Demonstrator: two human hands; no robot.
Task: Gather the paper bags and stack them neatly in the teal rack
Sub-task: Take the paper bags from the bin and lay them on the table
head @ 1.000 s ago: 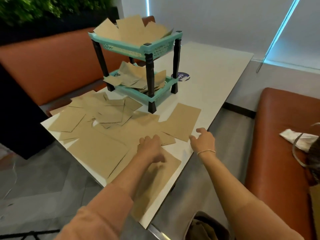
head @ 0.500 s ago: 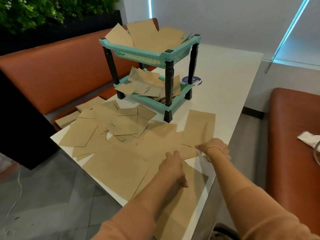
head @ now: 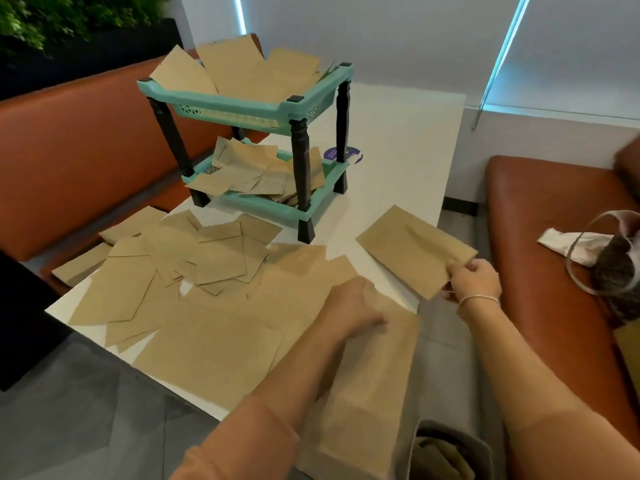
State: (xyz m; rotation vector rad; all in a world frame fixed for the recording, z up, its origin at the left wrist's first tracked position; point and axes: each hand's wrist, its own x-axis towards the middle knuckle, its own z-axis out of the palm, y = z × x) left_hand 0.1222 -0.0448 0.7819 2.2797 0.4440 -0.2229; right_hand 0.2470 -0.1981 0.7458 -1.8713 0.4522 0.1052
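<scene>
Several flat brown paper bags (head: pixel 194 268) lie scattered over the near end of the white table (head: pixel 398 161). The teal rack (head: pixel 242 112) with black legs stands behind them, with loose bags on both shelves. My right hand (head: pixel 472 280) pinches one paper bag (head: pixel 414 249) by its near corner, lifted off the table edge at the right. My left hand (head: pixel 356 303) rests on a large paper bag (head: pixel 367 393) that hangs over the table's near edge; how its fingers lie is blurred.
Orange benches run along the left (head: pixel 69 150) and right (head: pixel 554 237) of the table. A white cloth and a dark bag with straps (head: pixel 613 268) lie on the right bench. An open grey bag (head: pixel 446 452) sits below on the floor.
My right hand has taken hold of the bag by the table's right edge and lifted it to the right. My left hand stays on the large bag.
</scene>
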